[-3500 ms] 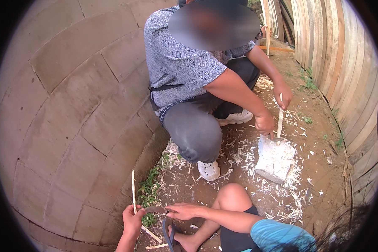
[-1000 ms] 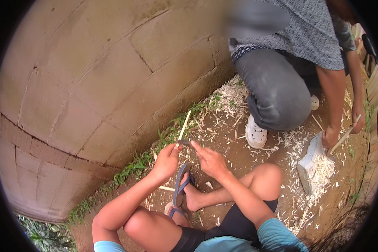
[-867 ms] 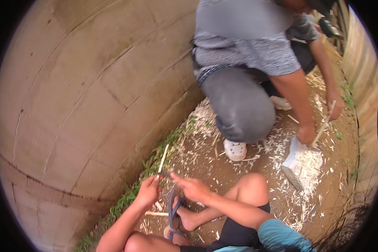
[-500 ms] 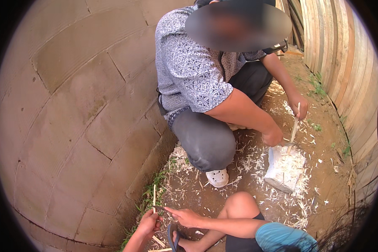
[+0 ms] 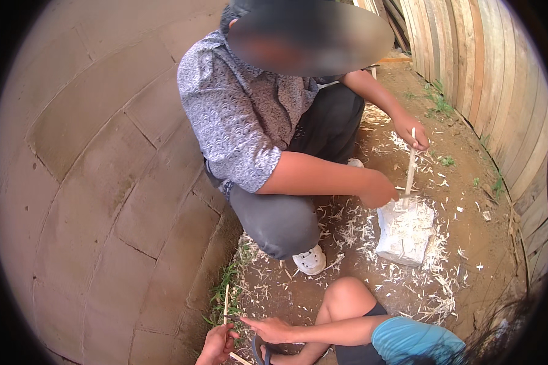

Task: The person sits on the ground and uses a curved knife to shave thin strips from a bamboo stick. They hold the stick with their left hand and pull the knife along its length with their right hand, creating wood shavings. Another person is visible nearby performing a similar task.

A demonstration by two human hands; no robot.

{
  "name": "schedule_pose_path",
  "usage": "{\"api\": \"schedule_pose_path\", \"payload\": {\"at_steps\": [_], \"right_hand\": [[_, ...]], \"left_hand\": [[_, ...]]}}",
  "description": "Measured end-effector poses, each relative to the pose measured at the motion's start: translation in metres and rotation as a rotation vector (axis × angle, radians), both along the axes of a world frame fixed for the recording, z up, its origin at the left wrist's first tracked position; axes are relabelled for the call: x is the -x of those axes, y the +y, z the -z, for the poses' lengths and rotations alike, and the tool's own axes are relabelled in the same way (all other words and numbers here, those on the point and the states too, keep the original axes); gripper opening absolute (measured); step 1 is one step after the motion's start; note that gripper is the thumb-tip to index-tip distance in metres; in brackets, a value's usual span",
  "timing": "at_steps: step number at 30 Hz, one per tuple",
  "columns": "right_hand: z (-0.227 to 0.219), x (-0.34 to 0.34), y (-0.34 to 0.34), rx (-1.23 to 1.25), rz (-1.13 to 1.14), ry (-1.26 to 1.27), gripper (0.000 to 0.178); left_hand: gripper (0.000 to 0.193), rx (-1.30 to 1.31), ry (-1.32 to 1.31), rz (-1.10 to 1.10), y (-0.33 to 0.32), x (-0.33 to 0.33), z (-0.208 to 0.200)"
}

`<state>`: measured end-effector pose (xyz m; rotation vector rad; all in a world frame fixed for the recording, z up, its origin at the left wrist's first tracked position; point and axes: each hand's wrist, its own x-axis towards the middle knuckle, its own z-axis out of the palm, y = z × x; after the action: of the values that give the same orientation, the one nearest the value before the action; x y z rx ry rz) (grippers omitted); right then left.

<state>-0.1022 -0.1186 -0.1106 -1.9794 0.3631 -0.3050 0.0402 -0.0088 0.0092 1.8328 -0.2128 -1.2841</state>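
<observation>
A thin, straight, pale stick (image 5: pixel 227 299) stands nearly upright over the weedy edge of the ground (image 5: pixel 469 194) beside the wall (image 5: pixel 134 213). The left hand (image 5: pixel 218 344) holds its lower end in a narrow grip; the right hand (image 5: pixel 273 329) grips a dark knife (image 5: pixel 232 318) crossing it.

The bare left hand (image 5: pixel 218 344) conceals the lower end of the thin, pale wooden strip (image 5: pixel 226 300). The bare right hand (image 5: pixel 273 330) hides the rear of the dark, narrow blade (image 5: pixel 232 317) (edge: too small to resolve). The crouching co-worker's (image 5: pixel 231 115) head is largely blurred. The lower edge crops the dark-blue flip-flop (image 5: pixel 257 348).
</observation>
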Motion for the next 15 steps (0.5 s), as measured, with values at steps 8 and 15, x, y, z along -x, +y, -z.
{"api": "schedule_pose_path", "payload": {"at_steps": [8, 15], "right_hand": [[-0.009, 0.011, -0.011, 0.103, 0.014, -0.136, 0.057], [-0.051, 0.009, -0.019, 0.282, -0.077, -0.113, 0.066]], "left_hand": [[0.027, 0.070, 0.004, 0.013, -0.002, 0.007, -0.003], [0.022, 0.166, -0.122, -0.059, 0.010, 0.022, -0.032]]}}
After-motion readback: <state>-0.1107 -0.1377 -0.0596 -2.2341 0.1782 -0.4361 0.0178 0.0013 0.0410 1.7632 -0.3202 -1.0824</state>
